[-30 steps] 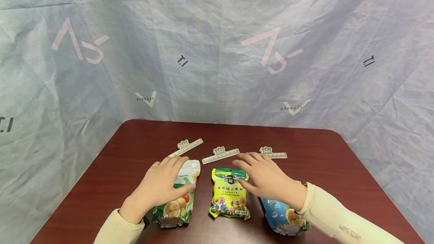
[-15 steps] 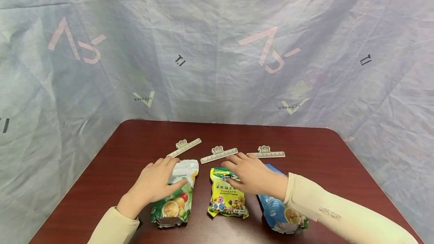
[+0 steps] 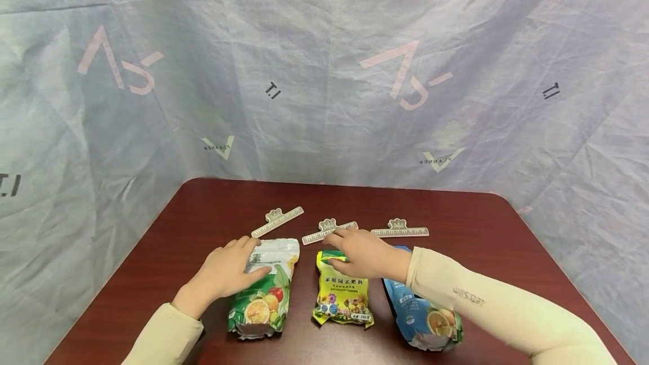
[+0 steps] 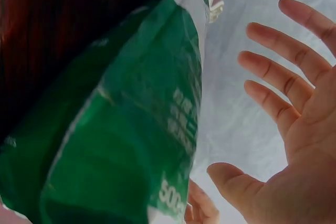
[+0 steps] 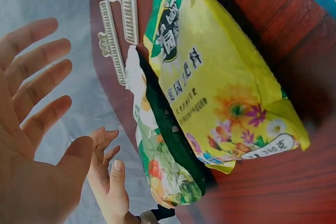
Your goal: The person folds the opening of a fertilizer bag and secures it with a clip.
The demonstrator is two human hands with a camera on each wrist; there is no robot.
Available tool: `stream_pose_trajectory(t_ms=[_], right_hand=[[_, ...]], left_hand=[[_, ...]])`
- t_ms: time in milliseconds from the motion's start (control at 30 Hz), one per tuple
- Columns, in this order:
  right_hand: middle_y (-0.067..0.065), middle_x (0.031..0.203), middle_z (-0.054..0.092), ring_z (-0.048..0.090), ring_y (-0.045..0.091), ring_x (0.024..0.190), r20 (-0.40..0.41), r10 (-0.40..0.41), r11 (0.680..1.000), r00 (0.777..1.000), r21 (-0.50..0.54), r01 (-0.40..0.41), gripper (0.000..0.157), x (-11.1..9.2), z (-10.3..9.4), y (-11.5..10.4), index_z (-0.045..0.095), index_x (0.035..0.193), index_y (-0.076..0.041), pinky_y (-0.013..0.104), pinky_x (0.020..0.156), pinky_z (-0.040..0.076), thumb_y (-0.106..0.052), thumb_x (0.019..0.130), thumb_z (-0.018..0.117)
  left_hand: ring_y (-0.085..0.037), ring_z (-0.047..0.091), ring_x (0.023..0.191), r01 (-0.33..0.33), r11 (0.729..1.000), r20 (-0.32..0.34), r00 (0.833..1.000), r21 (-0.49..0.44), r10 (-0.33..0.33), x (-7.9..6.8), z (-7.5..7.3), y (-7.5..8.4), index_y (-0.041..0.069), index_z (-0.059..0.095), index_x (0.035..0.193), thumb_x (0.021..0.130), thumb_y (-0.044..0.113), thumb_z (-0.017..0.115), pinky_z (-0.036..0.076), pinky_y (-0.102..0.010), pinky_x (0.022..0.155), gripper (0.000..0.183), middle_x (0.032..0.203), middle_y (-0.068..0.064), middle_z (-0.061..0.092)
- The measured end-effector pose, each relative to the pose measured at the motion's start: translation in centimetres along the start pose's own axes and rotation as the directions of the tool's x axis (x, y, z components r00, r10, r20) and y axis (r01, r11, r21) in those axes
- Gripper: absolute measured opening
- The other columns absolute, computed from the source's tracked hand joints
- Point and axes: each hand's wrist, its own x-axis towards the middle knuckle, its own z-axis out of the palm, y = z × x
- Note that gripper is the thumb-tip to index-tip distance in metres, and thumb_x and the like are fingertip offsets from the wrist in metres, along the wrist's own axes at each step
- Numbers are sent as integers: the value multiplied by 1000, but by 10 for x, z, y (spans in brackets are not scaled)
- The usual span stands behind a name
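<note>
My left hand (image 3: 223, 271) hovers over the left edge of a green and white pouch (image 3: 263, 292) printed with fruit and vegetables. In the left wrist view its fingers (image 4: 278, 72) are spread, apart from the pouch. My right hand (image 3: 367, 253) is above the top of a yellow and green garden fertilizer bag (image 3: 342, 300), hiding part of its label. The right wrist view shows this hand (image 5: 37, 108) with loosely extended fingers and nothing in them. A blue pouch (image 3: 418, 317) lies partly under the right forearm.
Three piano-keyboard clips lie behind the bags on the dark red table (image 3: 203, 213): a left clip (image 3: 277, 222), a middle clip (image 3: 319, 236) and a right clip (image 3: 400, 232). Grey printed cloth (image 3: 324, 128) hangs behind and around the table.
My right hand has moved left, from near the right clip to above the yellow bag. The left hand has drawn slightly left, uncovering more of the green pouch. The bags and clips stay put.
</note>
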Motion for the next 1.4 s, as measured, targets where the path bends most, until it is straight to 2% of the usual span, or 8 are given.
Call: stream_pose_trajectory(t_ms=[100, 333, 633, 833, 1000, 1267, 1333, 1400], right_hand=[[6, 114, 57, 60, 21, 94, 33, 29, 997, 999, 65, -32, 38, 5, 3, 1, 54, 121, -12, 35, 73, 50, -34, 90, 55], [8, 117, 56, 60, 16, 88, 79, 41, 980, 996, 193, -56, 33, 15, 8, 3, 54, 120, -12, 30, 70, 49, -29, 91, 53], [7, 117, 56, 59, 17, 93, 110, 51, 955, 993, 286, -81, 31, 27, 15, 6, 54, 119, -15, 31, 75, 47, -30, 92, 53], [8, 117, 57, 56, 22, 104, 139, 42, 917, 989, 389, -94, 29, 34, 20, 6, 53, 118, -14, 31, 80, 46, -28, 92, 53], [8, 114, 59, 58, 18, 99, 164, 54, 885, 985, 448, -123, 29, 39, 25, 7, 54, 118, -15, 29, 79, 46, -28, 92, 54], [2, 111, 58, 56, 14, 96, 250, 149, 775, 957, 571, -270, 34, 49, 29, 7, 53, 120, -15, 33, 79, 45, -33, 92, 53], [2, 112, 56, 57, 17, 94, 276, 169, 720, 946, 621, -310, 36, 51, 30, 7, 53, 121, -13, 35, 76, 47, -33, 91, 54], [3, 110, 56, 59, 21, 93, 305, 185, 638, 934, 686, -351, 35, 53, 31, 6, 52, 120, -12, 37, 73, 49, -31, 91, 55]], left_hand=[[-30, 54, 105, 6, 1000, 9, 1000, -27, -5, 0, 1, -3, 6, 53, 121, 80, 57, 57, 46, -50, 75, 65, 117, -10, 55], [-30, 55, 103, 20, 997, 51, 999, -73, -16, 2, 5, -11, 6, 52, 122, 82, 58, 56, 47, -49, 74, 66, 118, -10, 54], [-29, 55, 102, 67, 992, 92, 994, -105, -57, 5, 5, -18, 7, 51, 122, 82, 55, 57, 48, -47, 70, 63, 116, -10, 53], [-30, 56, 98, 83, 991, 118, 990, -103, -71, 6, 7, -25, 6, 52, 120, 82, 55, 57, 48, -46, 67, 63, 112, -11, 54], [-28, 56, 95, 128, 985, 148, 983, -115, -111, 6, 12, -29, 4, 52, 120, 82, 54, 58, 48, -45, 65, 63, 109, -11, 54], [-35, 54, 101, 172, 976, 160, 976, -136, -150, 6, 16, -33, -3, 49, 121, 84, 49, 59, 47, -49, 71, 64, 118, -21, 50], [-36, 54, 103, 191, 970, 176, 971, -150, -164, 7, 17, -33, -5, 47, 123, 84, 48, 58, 47, -50, 73, 67, 120, -23, 49], [-37, 53, 103, 214, 962, 186, 966, -169, -182, 8, 20, -35, -6, 45, 124, 85, 48, 57, 46, -51, 75, 68, 122, -24, 47]])
